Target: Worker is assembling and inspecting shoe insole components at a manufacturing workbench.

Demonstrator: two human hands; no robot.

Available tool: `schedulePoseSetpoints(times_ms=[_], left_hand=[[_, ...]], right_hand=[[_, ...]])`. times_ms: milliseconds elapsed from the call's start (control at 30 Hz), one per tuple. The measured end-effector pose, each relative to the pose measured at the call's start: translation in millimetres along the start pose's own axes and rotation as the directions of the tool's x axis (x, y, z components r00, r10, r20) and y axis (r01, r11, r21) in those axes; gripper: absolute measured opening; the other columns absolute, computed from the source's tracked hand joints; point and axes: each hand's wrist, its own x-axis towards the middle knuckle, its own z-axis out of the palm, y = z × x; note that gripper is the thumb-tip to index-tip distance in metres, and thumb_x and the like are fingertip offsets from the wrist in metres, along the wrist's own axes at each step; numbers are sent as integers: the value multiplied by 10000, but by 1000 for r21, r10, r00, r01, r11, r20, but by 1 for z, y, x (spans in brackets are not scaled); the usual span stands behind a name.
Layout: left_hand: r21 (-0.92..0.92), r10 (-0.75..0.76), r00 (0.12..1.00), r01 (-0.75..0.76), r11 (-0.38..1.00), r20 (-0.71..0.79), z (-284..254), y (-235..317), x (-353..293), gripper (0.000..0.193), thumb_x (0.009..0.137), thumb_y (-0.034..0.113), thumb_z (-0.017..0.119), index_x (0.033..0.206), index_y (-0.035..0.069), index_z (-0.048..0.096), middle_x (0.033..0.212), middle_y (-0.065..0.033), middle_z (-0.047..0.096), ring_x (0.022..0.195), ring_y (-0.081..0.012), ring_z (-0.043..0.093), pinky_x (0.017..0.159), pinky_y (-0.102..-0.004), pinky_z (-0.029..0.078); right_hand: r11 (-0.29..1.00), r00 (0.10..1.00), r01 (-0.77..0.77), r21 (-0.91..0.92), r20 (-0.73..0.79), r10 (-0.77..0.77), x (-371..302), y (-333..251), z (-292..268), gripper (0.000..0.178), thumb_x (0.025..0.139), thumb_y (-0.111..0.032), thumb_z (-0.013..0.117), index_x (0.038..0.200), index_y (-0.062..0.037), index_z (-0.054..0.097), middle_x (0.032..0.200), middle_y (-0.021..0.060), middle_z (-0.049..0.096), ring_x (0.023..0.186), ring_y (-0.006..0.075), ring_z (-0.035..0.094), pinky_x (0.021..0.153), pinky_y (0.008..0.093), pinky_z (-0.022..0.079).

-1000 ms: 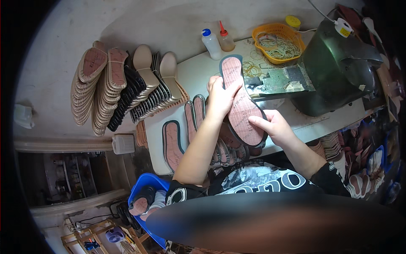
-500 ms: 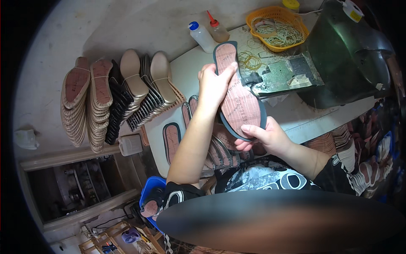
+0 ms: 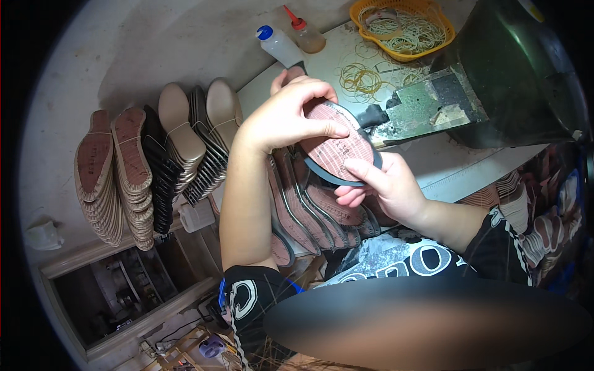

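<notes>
Both hands hold one shoe insole [image 3: 328, 151], pinkish with a dark edge, tilted above the worktable. My left hand [image 3: 294, 114] grips it from above, thumb flat on the pink face and fingers curled over the far edge. Its narrow heel end shows beyond the left hand's knuckles. My right hand [image 3: 393, 188] pinches the wide toe end, thumb on top and fingers beneath. Close beyond the insole is the small dark working head [image 3: 372, 116] of a machine with a worn green plate [image 3: 427, 102]. Under my forearms lie several similar insoles [image 3: 300, 210], overlapping on the table.
Bundled stacks of insoles [image 3: 130, 179] stand along the wall at left. A blue-capped bottle [image 3: 278, 46], a red-tipped bottle [image 3: 307, 36] and a yellow basket of rubber bands [image 3: 405, 28] sit at the back. The machine's dark green body [image 3: 513, 80] fills the right.
My left hand has slid along the insole from near its heel toward its middle. The insole has tipped, and its heel end now points farther left. The whole view has shifted slightly.
</notes>
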Motion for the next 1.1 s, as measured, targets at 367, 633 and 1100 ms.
schedulePoseSetpoints(times_ms=[367,633,1100], left_hand=[[-249,-207,975,221,943,81,-5,-6,-10,387,730,341,791,811,35,567,699,16,514,684,-64,451,586,-228,386],[-332,-246,969,225,916,-22,21,-13,-40,469,764,439,732,863,5,585,687,-63,562,655,-137,526,585,-301,447],[-582,-473,852,505,637,222,43,23,-61,360,922,360,587,954,5,633,808,-25,655,659,-86,603,575,-235,497]], right_hand=[[994,995,84,73,-55,-80,3,-8,3,354,953,-259,549,1018,84,609,915,162,671,815,198,688,683,249,565],[997,993,81,1,-86,-81,2,-13,0,411,957,-326,529,904,72,614,838,160,677,726,195,695,631,251,568],[983,998,67,-168,18,-65,-14,-14,-12,315,899,-317,609,926,-10,673,841,77,695,718,108,667,638,218,535]])
